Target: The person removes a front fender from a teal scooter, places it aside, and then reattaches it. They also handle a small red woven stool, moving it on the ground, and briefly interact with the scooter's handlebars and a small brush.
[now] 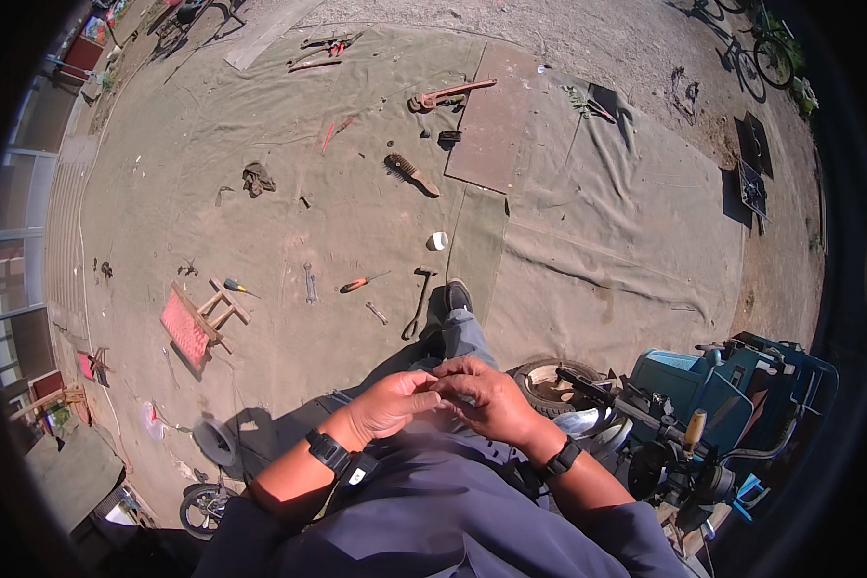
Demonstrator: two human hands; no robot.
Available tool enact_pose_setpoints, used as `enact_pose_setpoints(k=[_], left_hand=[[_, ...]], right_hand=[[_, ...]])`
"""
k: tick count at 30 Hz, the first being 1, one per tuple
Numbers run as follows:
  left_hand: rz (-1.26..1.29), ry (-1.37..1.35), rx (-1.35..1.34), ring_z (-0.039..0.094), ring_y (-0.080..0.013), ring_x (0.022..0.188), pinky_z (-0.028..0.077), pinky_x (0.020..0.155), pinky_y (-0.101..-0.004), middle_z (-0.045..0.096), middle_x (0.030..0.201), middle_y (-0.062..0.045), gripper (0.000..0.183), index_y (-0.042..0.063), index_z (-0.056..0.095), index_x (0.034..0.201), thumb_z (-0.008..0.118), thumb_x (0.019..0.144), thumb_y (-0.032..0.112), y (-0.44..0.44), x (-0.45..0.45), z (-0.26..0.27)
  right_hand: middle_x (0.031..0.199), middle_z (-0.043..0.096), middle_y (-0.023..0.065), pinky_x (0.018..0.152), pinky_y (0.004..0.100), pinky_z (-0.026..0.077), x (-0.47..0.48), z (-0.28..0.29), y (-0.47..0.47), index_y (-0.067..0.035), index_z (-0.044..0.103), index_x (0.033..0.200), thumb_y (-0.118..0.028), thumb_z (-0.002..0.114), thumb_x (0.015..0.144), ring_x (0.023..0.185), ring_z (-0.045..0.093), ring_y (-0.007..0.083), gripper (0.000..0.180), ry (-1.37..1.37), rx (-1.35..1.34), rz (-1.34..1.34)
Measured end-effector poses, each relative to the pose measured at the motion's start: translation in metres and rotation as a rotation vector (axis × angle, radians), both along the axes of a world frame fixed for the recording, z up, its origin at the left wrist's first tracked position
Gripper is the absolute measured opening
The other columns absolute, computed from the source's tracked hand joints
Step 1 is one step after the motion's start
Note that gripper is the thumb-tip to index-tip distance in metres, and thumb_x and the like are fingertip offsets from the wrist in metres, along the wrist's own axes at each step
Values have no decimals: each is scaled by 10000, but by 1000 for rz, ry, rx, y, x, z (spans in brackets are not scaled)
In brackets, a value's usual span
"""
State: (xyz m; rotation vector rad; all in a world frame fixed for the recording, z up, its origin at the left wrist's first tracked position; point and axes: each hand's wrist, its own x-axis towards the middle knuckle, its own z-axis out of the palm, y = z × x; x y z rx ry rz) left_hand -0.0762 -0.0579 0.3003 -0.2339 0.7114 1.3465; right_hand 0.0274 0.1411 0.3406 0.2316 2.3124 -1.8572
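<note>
In front of my belly, my left hand [397,402] and my right hand [481,399] meet with their fingertips together. Whatever may lie between the fingers is too small or hidden to make out. Below them on the ground cloth [376,217], a hammer [422,298] lies just left of my shoe [459,295]. Further left are an orange-handled screwdriver [363,282], a small spanner [376,312] and a pair of spanners [310,282]. A white cup [438,240] stands beyond the hammer, and a wire brush [413,175] farther out.
A blue cargo tricycle [693,397] and a wheel [527,390] stand close on my right. At left, a red-topped wooden stool [188,325] lies tipped over. A pipe wrench [451,95] rests partly on a brown board [493,130]; a rag [258,179] lies far left.
</note>
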Motion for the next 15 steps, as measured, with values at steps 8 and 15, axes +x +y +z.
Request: enact_pose_setpoints(k=[8, 15], left_hand=[[159, 71, -21, 647, -163, 1072, 504, 952, -321, 657, 1155, -68, 299, 10, 579, 1232, 656, 985, 159, 24, -30, 12], [259, 78, -51, 653, -147, 1060, 531, 854, -293, 652, 1111, -31, 281, 47, 592, 1207, 659, 990, 214, 43, -49, 15]], right_hand=[[1116, 645, 114, 757, 359, 561, -60, -9, 28, -77, 673, 1082, -52, 767, 796, 940, 671, 310, 302, 61, -38, 104], [1091, 655, 102, 765, 358, 566, -101, -4, 54, -93, 687, 1073, -48, 760, 793, 939, 678, 302, 293, 90, 0, 223]])
